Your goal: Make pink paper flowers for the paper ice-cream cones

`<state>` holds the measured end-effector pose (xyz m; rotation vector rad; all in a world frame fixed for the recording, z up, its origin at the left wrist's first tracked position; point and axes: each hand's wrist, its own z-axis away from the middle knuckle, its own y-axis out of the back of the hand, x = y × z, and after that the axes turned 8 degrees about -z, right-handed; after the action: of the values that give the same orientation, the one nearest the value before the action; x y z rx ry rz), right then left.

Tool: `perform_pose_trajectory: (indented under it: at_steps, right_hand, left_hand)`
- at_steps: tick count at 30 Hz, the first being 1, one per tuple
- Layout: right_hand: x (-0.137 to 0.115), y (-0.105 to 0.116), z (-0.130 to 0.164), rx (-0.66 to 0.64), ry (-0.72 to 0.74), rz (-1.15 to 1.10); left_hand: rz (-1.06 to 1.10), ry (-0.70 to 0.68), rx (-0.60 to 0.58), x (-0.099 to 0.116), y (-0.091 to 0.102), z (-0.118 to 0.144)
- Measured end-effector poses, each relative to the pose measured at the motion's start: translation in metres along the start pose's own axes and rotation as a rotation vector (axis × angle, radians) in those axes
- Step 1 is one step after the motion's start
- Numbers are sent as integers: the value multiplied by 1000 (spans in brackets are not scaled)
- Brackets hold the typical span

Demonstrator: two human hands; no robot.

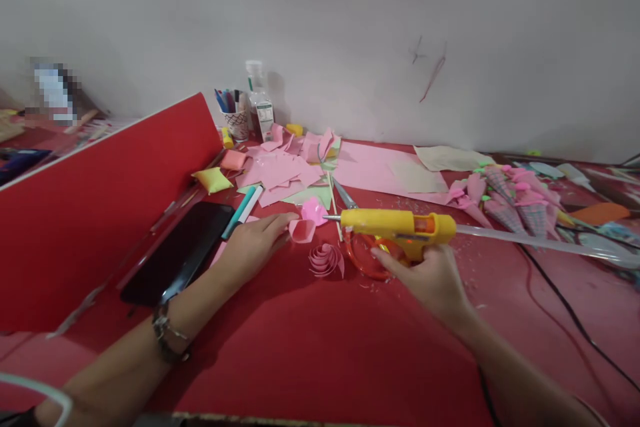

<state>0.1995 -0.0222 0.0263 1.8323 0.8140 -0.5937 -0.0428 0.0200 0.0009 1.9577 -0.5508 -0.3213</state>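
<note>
My right hand (430,277) grips a yellow glue gun (395,225), its metal nozzle pointing left toward a small pink paper roll (303,230). My left hand (257,240) lies on the red table with its fingertips on that roll. A rolled pink paper flower (325,259) rests on the table between my hands. Another pink paper piece (315,210) sits just behind the roll. Orange-handled scissors (363,253) lie under the gun. A clear glue stick (540,241) sticks out of the gun's back to the right.
A black phone (177,253) and a teal pen (240,212) lie left of my left hand, by a red divider (100,207). Pink paper scraps (280,170), a pen cup (235,117) and a bottle (260,100) stand by the wall. Paper cones (510,203) and black cords (565,307) are right.
</note>
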Motion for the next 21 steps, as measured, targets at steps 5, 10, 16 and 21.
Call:
perform_pose_trajectory:
  at_steps: [5, 10, 16, 21]
  right_hand:
    - [-3, -5, 4, -13, -2, -4]
    - [-3, -6, 7, -22, 26, -123]
    - [-3, -5, 7, -49, -6, -66]
    - [-7, -5, 6, -34, -16, -52]
  left_hand:
    - [-61, -68, 60, 1, -1, 2]
    - [-168, -80, 94, 2, -1, 1]
    - [-167, -215, 321, 4, 0, 0]
    - [-170, -237, 325, 5, 2, 1]
